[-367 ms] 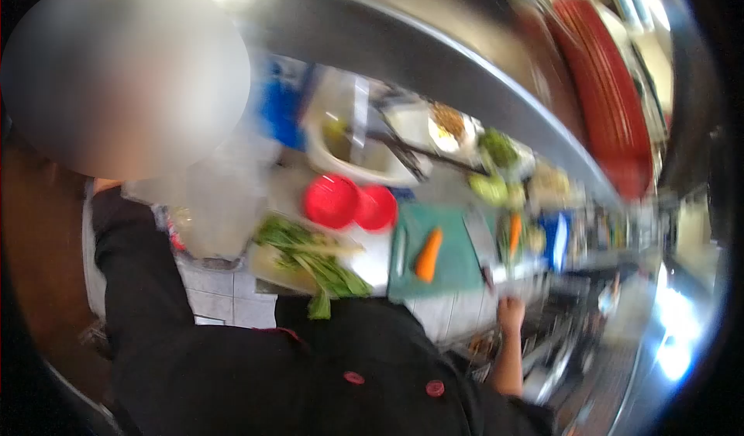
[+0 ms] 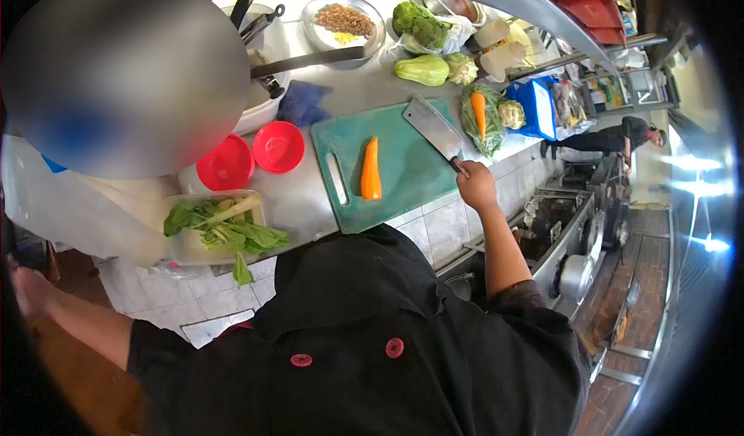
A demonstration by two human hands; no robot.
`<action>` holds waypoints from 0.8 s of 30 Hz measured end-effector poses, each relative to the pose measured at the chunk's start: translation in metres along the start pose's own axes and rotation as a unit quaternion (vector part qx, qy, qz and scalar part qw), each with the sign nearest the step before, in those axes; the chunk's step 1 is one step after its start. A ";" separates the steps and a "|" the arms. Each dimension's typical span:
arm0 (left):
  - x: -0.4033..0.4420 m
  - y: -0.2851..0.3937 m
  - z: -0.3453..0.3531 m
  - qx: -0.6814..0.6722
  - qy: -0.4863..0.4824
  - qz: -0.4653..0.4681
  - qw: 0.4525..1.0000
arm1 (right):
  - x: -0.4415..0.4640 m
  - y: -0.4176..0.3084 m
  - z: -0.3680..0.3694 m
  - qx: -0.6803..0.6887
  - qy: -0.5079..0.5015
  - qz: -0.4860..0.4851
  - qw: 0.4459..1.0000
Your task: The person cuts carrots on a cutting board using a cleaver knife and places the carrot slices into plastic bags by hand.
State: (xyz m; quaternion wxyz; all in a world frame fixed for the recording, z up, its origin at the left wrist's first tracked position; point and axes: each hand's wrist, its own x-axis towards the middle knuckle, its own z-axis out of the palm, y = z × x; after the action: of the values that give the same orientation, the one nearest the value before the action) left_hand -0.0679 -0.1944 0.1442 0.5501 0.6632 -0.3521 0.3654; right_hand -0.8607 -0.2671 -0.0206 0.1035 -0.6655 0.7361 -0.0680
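My right hand (image 2: 477, 185) is closed around the dark handle of a cleaver (image 2: 434, 128). The broad blade lies over the right part of a green cutting board (image 2: 345, 130). A peeled carrot (image 2: 372, 171) rests on the board, left of the blade and apart from it. At the far left edge is my left hand (image 2: 29, 290), away from the counter. Its fingers are too dark and cut off to make out.
Two red bowls (image 2: 279, 148) and a tub of leafy greens (image 2: 225, 227) stand left of the board. Beyond are a metal plate (image 2: 310, 25), a green squash (image 2: 422, 70) and broccoli (image 2: 418, 24). Stoves (image 2: 566, 242) line the right, where a person (image 2: 612, 137) stands.
My right hand has moved onto the cleaver's handle; before, it was a fist a little apart from it. My left arm has dropped toward the left edge. The view has turned and sharpened.
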 end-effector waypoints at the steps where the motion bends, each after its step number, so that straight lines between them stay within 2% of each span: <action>1: -0.008 0.029 -0.015 0.027 0.019 0.040 0.999 | 0.006 0.010 0.010 -0.036 -0.021 -0.007 0.999; 3: -0.030 0.078 -0.041 0.084 0.059 0.122 0.987 | 0.015 0.016 0.025 -0.102 -0.045 -0.022 0.994; 5: -0.056 0.117 -0.064 0.147 0.097 0.202 0.964 | 0.024 0.034 0.041 -0.107 -0.044 -0.041 0.992; 6: -0.075 0.130 -0.071 -0.011 0.023 0.235 0.972 | 0.030 0.047 0.050 -0.121 -0.040 -0.049 0.991; 7: -0.123 0.197 -0.048 -0.339 -0.064 0.178 0.921 | 0.035 0.062 0.061 -0.120 -0.008 -0.090 0.989; 8: -0.163 0.218 -0.055 -0.252 -0.223 0.110 0.935 | 0.040 0.071 0.063 -0.106 -0.004 -0.098 0.989; 9: -0.227 0.211 -0.047 -0.145 -0.235 0.078 0.958 | 0.043 0.075 0.061 -0.073 -0.010 -0.121 0.990; 10: -0.293 0.234 -0.019 -0.399 -0.315 -0.081 0.857 | 0.046 0.079 0.060 -0.039 -0.015 -0.143 0.989; 11: -0.316 0.319 0.002 -0.257 -0.458 -0.100 0.845 | 0.049 0.083 0.061 -0.015 -0.009 -0.162 0.987; 12: -0.341 0.351 0.020 -0.199 -0.557 -0.044 0.805 | 0.053 0.084 0.055 0.024 -0.034 -0.162 0.986; 13: -0.380 0.358 0.032 -0.133 -0.633 -0.073 0.760 | 0.057 0.087 0.051 0.054 -0.023 -0.159 0.986; 15: -0.437 0.355 0.050 -0.051 -0.645 -0.038 0.762 | 0.052 0.091 0.040 0.094 -0.023 -0.154 0.983; 17: -0.463 0.356 0.052 -0.018 -0.660 -0.058 0.748 | 0.053 0.091 0.014 0.195 -0.098 -0.081 0.973; 18: -0.470 0.357 0.055 0.006 -0.675 -0.082 0.733 | 0.054 0.090 -0.001 0.198 -0.095 -0.086 0.972; 20: -0.475 0.378 0.049 -0.015 -0.658 -0.073 0.749 | 0.046 0.091 -0.015 0.272 -0.166 -0.082 0.944; 22: -0.488 0.385 0.048 -0.058 -0.655 -0.121 0.744 | 0.037 0.091 -0.012 0.292 -0.166 -0.115 0.935; 24: -0.494 0.394 0.046 -0.057 -0.650 -0.094 0.752 | 0.030 0.081 -0.010 0.276 -0.127 -0.178 0.936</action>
State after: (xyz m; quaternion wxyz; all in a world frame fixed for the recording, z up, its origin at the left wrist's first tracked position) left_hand -0.6461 -0.2655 -0.1065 0.2571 0.7379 -0.5807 -0.2285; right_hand -0.9438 -0.2886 -0.0317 0.3618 -0.7343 0.5383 -0.2002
